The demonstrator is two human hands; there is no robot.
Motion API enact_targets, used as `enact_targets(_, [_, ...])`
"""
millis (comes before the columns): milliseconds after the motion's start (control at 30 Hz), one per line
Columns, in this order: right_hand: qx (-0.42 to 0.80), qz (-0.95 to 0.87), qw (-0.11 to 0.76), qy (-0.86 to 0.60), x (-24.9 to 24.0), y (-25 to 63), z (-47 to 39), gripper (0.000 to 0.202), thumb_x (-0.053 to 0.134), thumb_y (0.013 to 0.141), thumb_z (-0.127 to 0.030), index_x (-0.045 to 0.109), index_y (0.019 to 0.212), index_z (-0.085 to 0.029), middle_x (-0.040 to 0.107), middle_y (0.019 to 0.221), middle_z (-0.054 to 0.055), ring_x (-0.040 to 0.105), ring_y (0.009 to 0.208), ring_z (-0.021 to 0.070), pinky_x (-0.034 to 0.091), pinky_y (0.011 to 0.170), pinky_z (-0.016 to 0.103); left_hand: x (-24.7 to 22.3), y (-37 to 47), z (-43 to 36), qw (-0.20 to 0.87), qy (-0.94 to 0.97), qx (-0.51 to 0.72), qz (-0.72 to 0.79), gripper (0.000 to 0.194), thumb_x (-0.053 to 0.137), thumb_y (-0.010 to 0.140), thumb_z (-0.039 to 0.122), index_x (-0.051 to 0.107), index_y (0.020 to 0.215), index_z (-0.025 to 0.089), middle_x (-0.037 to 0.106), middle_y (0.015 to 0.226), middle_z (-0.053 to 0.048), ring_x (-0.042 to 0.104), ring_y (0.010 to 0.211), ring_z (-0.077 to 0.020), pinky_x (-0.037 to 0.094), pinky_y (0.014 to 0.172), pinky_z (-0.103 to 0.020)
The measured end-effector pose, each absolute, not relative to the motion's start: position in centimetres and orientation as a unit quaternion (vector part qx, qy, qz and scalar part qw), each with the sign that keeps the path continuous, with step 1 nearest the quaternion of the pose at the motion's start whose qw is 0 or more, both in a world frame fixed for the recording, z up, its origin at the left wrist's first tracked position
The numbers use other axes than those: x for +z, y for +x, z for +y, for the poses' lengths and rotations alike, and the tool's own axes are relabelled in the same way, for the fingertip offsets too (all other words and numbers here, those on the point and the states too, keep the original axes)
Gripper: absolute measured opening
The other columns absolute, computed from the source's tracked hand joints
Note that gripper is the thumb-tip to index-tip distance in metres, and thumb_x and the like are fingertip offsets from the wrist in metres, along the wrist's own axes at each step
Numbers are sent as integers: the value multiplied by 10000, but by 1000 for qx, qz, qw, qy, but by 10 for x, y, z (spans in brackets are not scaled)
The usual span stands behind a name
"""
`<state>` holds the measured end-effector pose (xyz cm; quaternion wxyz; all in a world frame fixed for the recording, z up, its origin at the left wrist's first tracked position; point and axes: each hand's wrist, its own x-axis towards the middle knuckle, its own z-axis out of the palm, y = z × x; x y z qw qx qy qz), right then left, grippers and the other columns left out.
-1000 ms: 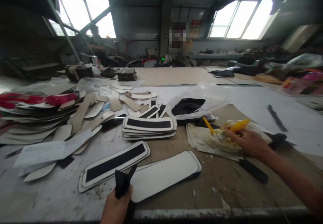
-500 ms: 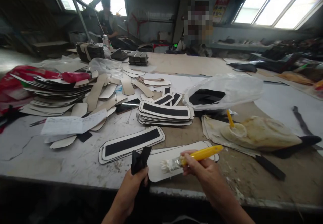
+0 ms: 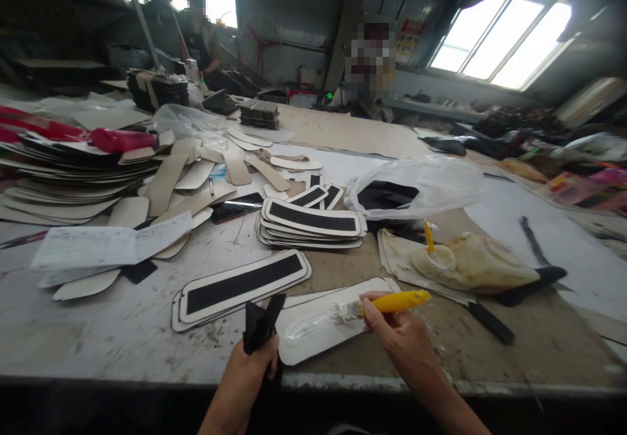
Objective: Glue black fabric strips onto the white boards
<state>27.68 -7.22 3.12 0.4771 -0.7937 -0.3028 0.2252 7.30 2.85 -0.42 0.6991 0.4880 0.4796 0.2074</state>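
Currently, right hand: the right hand (image 3: pixel 404 347) is closed in a pinch, thumb and fingers round the lower handle of a yellow-handled paintbrush (image 3: pixel 399 301), next to the bristles.
Brush: tilted low, handle end towards the right, pale clotted bristles down at the white panel. Probably light; handle rigid, bristle end soft and messy. Best hold is the dry yellow part.
Left hand: the left hand (image 3: pixel 249 366) is curled shut round a bunch of black, flexible-looking strips (image 3: pixel 262 321), ends poking up above the fist. Number of strips: cannot tell.
Strips: likely light and limp, apt to fold or cling if they touch paste. Take one by a free end.
White panel: long white round-ended panel (image 3: pixel 323 337), flat near the table's front edge, between the hands, overlapping other panels. Glossy wet streak along its left part. Looks thin, fairly stiff, perhaps bendable; slick where coated. Grip by dry rim.
Left of it: small stack of white panels with straight black bands (image 3: pixel 245 285), slightly fanned.
Behind: taller stack of curved white pieces with black bands (image 3: pixel 313 218).
Right side: paste-crusted pale pot (image 3: pixel 443 257), a short yellow stick (image 3: pixel 429 236) standing in it.
Table: worn worktable (image 3: pixel 362 377), front edge scuffed and spotted.
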Motion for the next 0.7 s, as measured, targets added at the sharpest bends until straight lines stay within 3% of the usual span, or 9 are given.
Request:
enact_targets(200, [72,-316,399,-858,37,323,-97,334,541,757,-453,636,898,-165,663,806,78,615,667,213,486,643,336,-12,75,30,678,510,202,490,416,572,677,481,455,394,200,416,367,25,388,444,-133,293,536,-281])
enact_targets(300, [48,-334,415,-845,47,314,-98,294,551,762,-423,640,881,-170,653,821,81,607,680,207,485,646,329,-11,76,30,680,506,201,491,422,568,675,486,444,391,201,413,373,26,391,444,-133,295,531,-278])
enact_targets(500, [266,-338,581,-691,51,235,-73,224,567,779,-390,604,840,-177,581,754,27,555,523,123,479,509,251,-1,75,28,685,502,201,488,421,557,693,469,433,393,200,428,425,21,396,504,-137,295,553,-270])
enact_targets(600, [326,-333,584,-665,42,213,-61,229,565,782,-388,606,840,-171,580,784,41,566,581,138,486,523,252,-1,75,27,690,501,201,482,425,563,696,468,419,398,201,430,419,22,399,505,-135,288,549,-267])
enact_targets(700, [298,-356,552,-692,33,218,-58,211,553,794,-366,605,840,-167,595,819,66,583,702,175,493,607,274,-7,73,28,696,495,201,480,394,583,683,478,473,432,195,419,387,33,369,458,-122,274,510,-266])
